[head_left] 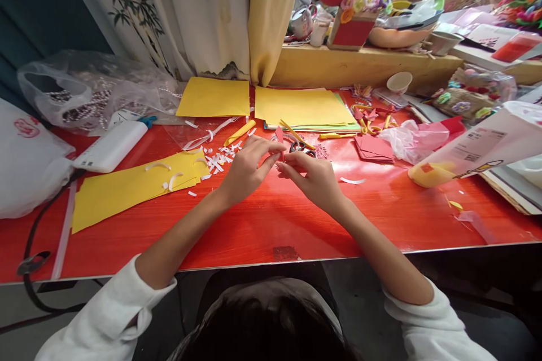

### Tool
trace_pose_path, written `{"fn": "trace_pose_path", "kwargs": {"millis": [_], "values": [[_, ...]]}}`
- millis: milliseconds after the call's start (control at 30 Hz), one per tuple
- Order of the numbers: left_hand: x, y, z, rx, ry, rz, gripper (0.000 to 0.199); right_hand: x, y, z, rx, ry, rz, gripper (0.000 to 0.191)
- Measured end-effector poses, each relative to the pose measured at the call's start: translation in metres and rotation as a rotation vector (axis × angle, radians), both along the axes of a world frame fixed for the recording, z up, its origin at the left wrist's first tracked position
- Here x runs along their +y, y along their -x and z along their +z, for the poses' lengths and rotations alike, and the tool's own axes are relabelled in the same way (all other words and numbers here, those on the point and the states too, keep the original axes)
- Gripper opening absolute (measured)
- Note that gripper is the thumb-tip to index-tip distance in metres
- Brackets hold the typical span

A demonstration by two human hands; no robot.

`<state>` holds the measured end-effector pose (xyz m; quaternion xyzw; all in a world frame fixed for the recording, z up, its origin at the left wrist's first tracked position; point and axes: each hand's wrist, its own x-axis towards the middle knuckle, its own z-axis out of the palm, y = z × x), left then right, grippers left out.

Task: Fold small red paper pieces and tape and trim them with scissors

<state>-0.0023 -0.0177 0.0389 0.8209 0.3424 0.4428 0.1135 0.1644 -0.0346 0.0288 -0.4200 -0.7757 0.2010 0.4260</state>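
My left hand (pixel 253 166) and my right hand (pixel 314 176) meet over the middle of the red table. Both pinch a small folded piece of red paper (pixel 280 134), whose pointed tip sticks up between the fingertips. Its lower part is hidden by my fingers. Just behind my right hand lie scissors (pixel 297 147), with only the dark handle loops clearly showing. A thin yellow paper strip (pixel 296 132) slants above them. Left of my left hand are scattered white paper scraps (pixel 220 160) and a rolled yellow paper (pixel 239 132).
Yellow sheets (pixel 301 106) are stacked at the back, and long yellow strips (pixel 135 186) lie left. Red paper squares (pixel 374 148) sit right, near a tilted clear plastic cup (pixel 474 144). A plastic bag of beads (pixel 97 93) and a white power bank-like box (pixel 112 146) stand left.
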Motion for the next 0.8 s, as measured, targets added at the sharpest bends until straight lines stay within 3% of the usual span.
{"fn": "trace_pose_path", "kwargs": {"millis": [333, 800], "values": [[0.001, 0.0005, 0.0011, 0.01, -0.02, 0.022, 0.017, -0.0026, -0.0011, 0.0044, 0.045, 0.117, 0.122, 0.019], [0.0004, 0.002, 0.001, 0.018, -0.036, 0.001, 0.019, -0.0019, -0.0015, 0.0046, 0.052, 0.098, 0.072, 0.018]]}}
